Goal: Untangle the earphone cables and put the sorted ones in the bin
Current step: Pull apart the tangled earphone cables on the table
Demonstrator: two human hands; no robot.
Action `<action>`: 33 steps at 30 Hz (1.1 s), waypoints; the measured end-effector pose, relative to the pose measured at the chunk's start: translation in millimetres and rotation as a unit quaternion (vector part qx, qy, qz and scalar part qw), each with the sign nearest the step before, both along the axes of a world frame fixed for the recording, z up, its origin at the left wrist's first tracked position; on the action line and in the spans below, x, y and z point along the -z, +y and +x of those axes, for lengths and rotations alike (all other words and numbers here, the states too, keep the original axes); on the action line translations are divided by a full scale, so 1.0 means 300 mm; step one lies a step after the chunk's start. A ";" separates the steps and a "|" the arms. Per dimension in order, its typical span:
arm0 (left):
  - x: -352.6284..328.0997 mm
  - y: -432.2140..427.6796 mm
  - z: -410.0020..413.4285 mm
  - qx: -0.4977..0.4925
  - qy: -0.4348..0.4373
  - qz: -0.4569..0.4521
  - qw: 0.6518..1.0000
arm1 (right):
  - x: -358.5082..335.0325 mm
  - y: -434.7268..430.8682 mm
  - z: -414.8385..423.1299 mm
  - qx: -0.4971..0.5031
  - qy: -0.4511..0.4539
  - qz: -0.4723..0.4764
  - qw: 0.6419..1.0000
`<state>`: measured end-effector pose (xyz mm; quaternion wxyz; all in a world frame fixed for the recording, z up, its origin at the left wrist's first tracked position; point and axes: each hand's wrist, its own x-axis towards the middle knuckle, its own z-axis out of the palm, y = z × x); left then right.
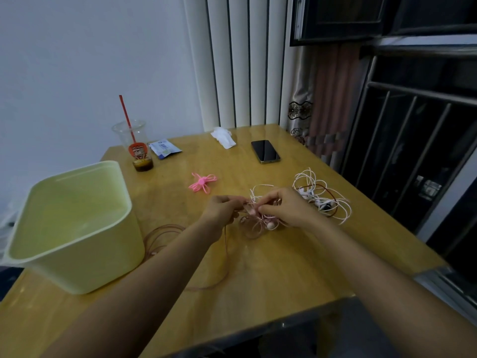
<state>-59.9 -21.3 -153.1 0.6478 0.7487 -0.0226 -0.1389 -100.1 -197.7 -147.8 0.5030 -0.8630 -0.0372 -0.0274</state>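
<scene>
Nearest us, a thin pinkish cable (pixel 165 229) loops over the wooden table (pixel 271 267) beside the pale green bin (pixel 90 270). Our left hand (pixel 223 206) and right hand (pixel 286 208) each pinch the pink-and-white earphone tangle (pixel 260 218), which hangs between them. A white cable heap (pixel 320 192) lies just right of the right hand. Farther off lie a bundled pink cable (pixel 202 182), a phone (pixel 265 151) and a plastic cup (pixel 134 143).
</scene>
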 end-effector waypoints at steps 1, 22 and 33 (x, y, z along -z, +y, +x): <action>-0.003 -0.001 -0.002 0.011 0.000 0.003 1.000 | -0.001 0.002 -0.001 -0.012 0.001 -0.010 1.000; -0.019 -0.026 -0.028 0.069 -0.052 0.125 0.988 | -0.014 0.006 0.005 0.012 -0.011 -0.008 1.000; -0.022 -0.005 -0.049 0.018 -0.115 0.072 0.991 | -0.026 0.007 -0.014 -0.022 0.042 -0.013 0.999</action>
